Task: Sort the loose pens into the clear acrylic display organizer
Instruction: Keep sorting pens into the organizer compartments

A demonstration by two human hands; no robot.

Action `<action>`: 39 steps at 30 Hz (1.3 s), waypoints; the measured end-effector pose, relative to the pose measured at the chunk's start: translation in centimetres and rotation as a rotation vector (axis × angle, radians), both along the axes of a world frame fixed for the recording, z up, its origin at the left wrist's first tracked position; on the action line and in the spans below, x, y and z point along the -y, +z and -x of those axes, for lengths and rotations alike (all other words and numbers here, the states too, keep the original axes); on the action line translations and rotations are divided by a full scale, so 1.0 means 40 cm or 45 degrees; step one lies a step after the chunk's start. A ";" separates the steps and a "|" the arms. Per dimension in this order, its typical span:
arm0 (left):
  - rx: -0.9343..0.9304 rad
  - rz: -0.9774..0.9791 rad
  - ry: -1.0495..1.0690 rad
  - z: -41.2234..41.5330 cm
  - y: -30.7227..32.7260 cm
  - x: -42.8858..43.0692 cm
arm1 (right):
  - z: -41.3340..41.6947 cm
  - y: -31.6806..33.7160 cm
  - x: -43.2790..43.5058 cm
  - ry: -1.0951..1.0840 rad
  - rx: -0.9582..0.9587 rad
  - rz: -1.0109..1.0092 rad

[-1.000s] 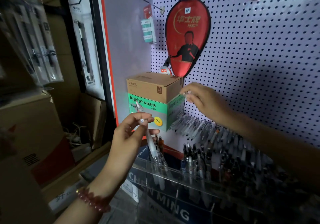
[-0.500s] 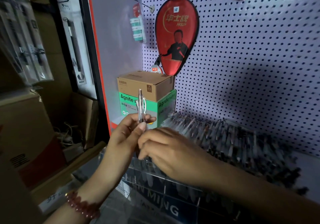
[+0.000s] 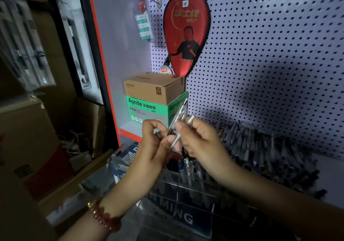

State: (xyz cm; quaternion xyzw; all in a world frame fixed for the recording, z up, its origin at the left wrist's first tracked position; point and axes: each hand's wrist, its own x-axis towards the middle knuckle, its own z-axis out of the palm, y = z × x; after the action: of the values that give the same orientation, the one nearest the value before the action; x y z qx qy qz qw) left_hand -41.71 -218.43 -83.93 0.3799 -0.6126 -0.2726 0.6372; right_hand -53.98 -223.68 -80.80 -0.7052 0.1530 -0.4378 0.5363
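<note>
My left hand (image 3: 154, 144) and right hand (image 3: 197, 140) both pinch clear pens (image 3: 177, 121), fingers closed on them above the acrylic organizer (image 3: 186, 190). At six o'clock, some compartments already hold pens; at three o'clock, a big loose pile (image 3: 260, 147) remains unsorted.
</note>
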 end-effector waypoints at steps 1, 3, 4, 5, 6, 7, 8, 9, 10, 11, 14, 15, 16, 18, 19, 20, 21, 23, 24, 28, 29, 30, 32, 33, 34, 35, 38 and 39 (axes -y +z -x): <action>0.033 -0.002 -0.012 -0.002 0.003 0.001 | 0.001 0.002 -0.001 -0.023 0.018 -0.008; 0.090 -0.010 -0.037 -0.012 0.011 0.004 | 0.000 0.003 0.001 -0.034 0.058 -0.024; 0.113 -0.014 -0.048 -0.020 0.013 0.006 | -0.002 0.001 0.003 -0.025 0.076 -0.035; 0.131 -0.025 -0.051 -0.026 0.014 0.007 | -0.003 -0.002 0.005 -0.012 0.084 -0.052; 0.153 -0.037 -0.044 -0.030 0.017 0.010 | -0.005 -0.005 0.009 0.001 0.085 -0.065; 0.177 -0.047 -0.033 -0.036 0.017 0.011 | -0.007 -0.007 0.012 0.013 0.076 -0.074; 0.195 -0.052 -0.018 -0.041 0.018 0.012 | -0.008 -0.010 0.017 0.014 0.062 -0.068; 0.205 -0.048 0.003 -0.047 0.019 0.013 | -0.009 -0.010 0.020 -0.006 0.049 -0.033; 0.220 -0.034 0.029 -0.052 0.021 0.013 | -0.010 -0.010 0.023 -0.060 0.040 0.041; 0.247 -0.020 0.068 -0.057 0.022 0.014 | -0.010 -0.009 0.027 -0.141 0.033 0.135; 0.305 -0.028 0.233 -0.078 0.013 0.023 | -0.001 -0.011 0.043 -0.386 -0.047 0.401; 0.259 -0.056 0.290 -0.082 0.009 0.026 | 0.003 -0.013 0.045 -0.424 -0.147 0.500; 0.203 -0.092 0.342 -0.086 0.003 0.031 | 0.006 -0.016 0.046 -0.440 -0.279 0.600; 0.150 -0.177 0.449 -0.091 -0.007 0.039 | 0.009 -0.028 0.047 -0.461 -0.549 0.739; 0.151 -0.217 0.480 -0.095 -0.013 0.044 | 0.008 -0.031 0.045 -0.478 -0.679 0.791; 0.155 -0.252 0.502 -0.096 -0.016 0.047 | 0.006 -0.036 0.044 -0.491 -0.789 0.834; 0.169 -0.283 0.521 -0.098 -0.019 0.049 | 0.004 -0.038 0.043 -0.488 -0.869 0.855; 0.201 -0.315 0.540 -0.098 -0.027 0.054 | 0.001 -0.041 0.043 -0.444 -0.952 0.835; 0.220 -0.325 0.540 -0.095 -0.030 0.055 | 0.000 -0.042 0.044 -0.423 -0.972 0.822; 0.279 -0.339 0.500 -0.079 -0.029 0.049 | -0.013 -0.054 0.046 -0.405 -1.036 0.869; 0.299 -0.338 0.500 -0.077 -0.028 0.048 | -0.016 -0.056 0.046 -0.407 -1.019 0.866; 0.320 -0.340 0.501 -0.075 -0.028 0.048 | -0.019 -0.058 0.046 -0.415 -0.991 0.854; 0.342 -0.344 0.507 -0.071 -0.026 0.047 | -0.021 -0.057 0.046 -0.441 -0.963 0.833; 0.350 -0.341 0.512 -0.067 -0.025 0.046 | -0.021 -0.058 0.046 -0.459 -0.972 0.841; 0.359 -0.340 0.511 -0.064 -0.023 0.044 | -0.022 -0.058 0.045 -0.472 -0.991 0.858; 0.366 -0.334 0.502 -0.062 -0.023 0.044 | -0.022 -0.061 0.045 -0.475 -1.013 0.870; 0.432 -0.334 0.482 -0.066 -0.028 0.044 | -0.019 -0.057 0.050 -0.379 -0.998 0.741; 0.482 -0.342 0.495 -0.070 -0.033 0.046 | -0.015 -0.044 0.052 -0.303 -0.975 0.615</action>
State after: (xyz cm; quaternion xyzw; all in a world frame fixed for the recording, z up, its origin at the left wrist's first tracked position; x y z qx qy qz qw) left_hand -38.92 -220.27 -85.24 0.6150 -0.5949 -0.1485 0.4958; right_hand -53.38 -225.77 -82.57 -0.8983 0.3133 -0.2275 0.2077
